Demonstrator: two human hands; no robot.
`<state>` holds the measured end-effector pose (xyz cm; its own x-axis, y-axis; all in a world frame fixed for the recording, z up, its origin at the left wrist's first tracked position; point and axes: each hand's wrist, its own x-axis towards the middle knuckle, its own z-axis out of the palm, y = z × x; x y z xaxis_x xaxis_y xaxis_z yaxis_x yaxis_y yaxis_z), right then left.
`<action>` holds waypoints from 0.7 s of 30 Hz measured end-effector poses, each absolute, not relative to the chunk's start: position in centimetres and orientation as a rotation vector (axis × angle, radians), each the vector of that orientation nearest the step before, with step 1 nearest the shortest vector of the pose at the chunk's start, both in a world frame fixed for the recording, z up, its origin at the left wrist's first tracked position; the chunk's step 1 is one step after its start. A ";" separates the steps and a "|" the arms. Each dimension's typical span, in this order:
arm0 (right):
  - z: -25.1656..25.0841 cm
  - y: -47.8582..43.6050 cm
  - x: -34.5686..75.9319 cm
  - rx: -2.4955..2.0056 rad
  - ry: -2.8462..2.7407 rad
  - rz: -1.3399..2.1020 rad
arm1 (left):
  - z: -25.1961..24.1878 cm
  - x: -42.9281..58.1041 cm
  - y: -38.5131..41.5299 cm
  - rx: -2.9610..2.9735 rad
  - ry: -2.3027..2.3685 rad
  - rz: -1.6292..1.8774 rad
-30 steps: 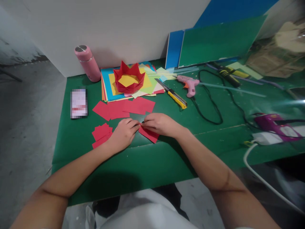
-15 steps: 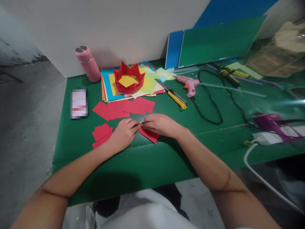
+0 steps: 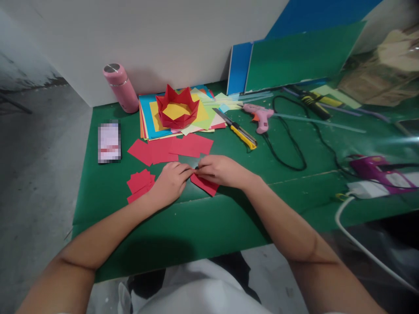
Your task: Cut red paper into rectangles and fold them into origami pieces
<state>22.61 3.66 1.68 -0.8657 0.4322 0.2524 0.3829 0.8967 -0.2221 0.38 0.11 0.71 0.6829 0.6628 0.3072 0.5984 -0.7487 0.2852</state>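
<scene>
Both hands meet over a piece of red paper point(image 3: 207, 186) on the green table. My left hand point(image 3: 172, 183) pinches its upper left corner, fingertips pressed together. My right hand point(image 3: 221, 171) closes on the same edge from the other side and covers the paper's upper part. Left of my left hand lies a small pile of red paper pieces point(image 3: 140, 182). Beyond my hands, several red paper squares point(image 3: 162, 149) overlap in a row. Behind them a folded red paper ring with pointed tips point(image 3: 178, 120) sits on a stack of coloured paper sheets point(image 3: 146, 117).
A pink thermos point(image 3: 123, 93) and a blurred-out phone-like object point(image 3: 109, 141) stand and lie at left. A yellow utility knife point(image 3: 240, 133), blade out, and a pink glue gun point(image 3: 261, 117) with a looping black cord lie right of the stack. A power strip point(image 3: 366, 190) is far right.
My fingertips have shifted very slightly at the paper's corner. Both hands keep their grip on the red paper, and everything else stays in place.
</scene>
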 end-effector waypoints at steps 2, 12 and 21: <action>1.7 3.8 22.8 -0.621 -2.760 0.291 | 0.7 0.4 0.1 2.749 1.028 0.591; 1.9 4.0 23.2 -0.709 -2.733 0.457 | 0.8 0.3 0.0 2.841 1.013 0.519; 2.1 3.9 23.2 -0.736 -2.740 0.501 | 0.8 0.2 0.1 2.891 1.017 0.469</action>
<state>23.16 3.90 2.10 -0.8380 0.5224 0.1576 0.4327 0.8122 -0.3912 0.22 0.13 0.76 0.7389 0.6179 0.2686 0.6055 -0.7839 0.1375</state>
